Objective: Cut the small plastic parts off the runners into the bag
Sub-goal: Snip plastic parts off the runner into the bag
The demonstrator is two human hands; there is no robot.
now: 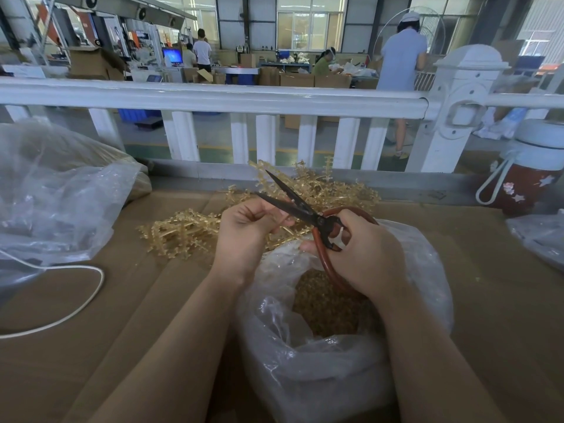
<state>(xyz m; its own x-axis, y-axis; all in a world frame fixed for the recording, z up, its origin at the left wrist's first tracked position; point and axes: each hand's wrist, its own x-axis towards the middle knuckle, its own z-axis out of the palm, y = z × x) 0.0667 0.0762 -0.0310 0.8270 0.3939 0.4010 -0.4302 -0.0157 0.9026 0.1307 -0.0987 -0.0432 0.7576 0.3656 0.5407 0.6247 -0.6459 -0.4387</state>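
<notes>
- The brown corrugated cardboard sheet covers the work surface, with a white railing fence along its far edge.
- A large crumpled clear plastic bag lies at the far left on the cardboard, and a white cord loops in front of it.
- An open clear plastic bag sits between the forearms; small amber plastic parts fill its bottom.
- A heap of amber plastic runners, branched and still carrying parts, lies beyond the bag, reaching the foot of the fence.
- A red drinking bottle with a white lid and strap stands at the far right.
- Black-bladed scissors with reddish-brown loop handles are held above the bag's mouth, blades parted and pointing up and left.
- The right hand grips the scissor handles, fingers curled through the loops.
- The left hand is curled, pinching something thin between the blades; what exactly it holds is too small to tell.
</notes>
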